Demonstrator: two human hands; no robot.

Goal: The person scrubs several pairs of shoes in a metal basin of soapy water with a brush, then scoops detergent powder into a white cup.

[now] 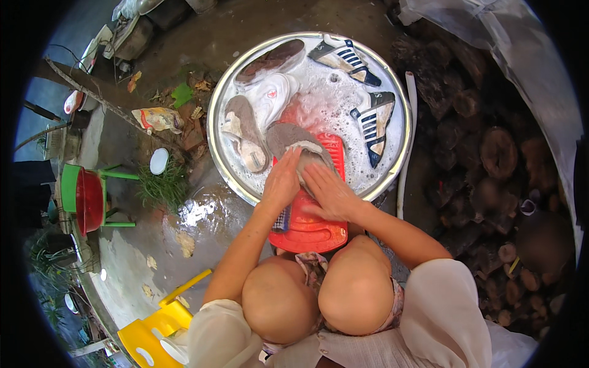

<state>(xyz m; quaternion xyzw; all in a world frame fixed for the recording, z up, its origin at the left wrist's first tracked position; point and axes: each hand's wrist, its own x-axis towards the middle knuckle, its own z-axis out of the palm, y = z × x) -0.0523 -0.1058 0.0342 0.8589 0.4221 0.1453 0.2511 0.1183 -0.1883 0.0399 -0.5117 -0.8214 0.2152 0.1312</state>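
Note:
Both my hands rest on a brown fuzzy slipper [294, 136] that lies on a red plastic washboard [317, 230]. My left hand [281, 179] presses near its pale strap, and my right hand [332, 191] lies flat over its near end, fingers extended. Below my left wrist a blue scrub brush [281, 220] is partly hidden. The washboard leans into a round metal basin [212, 133] of sudsy water. In the basin are another brown slipper [241, 115], a white slipper [276, 94], a dark brown shoe or slipper [271, 60] and two striped sandals [345, 60], [375, 124].
A white pipe [409, 138] runs beside the basin, with stacked logs [499, 152] to the right. A green plastic chair [103, 198] holding a red basin [89, 201] stands left. A yellow plastic chair [154, 326] is at lower left. The ground [202, 211] is wet.

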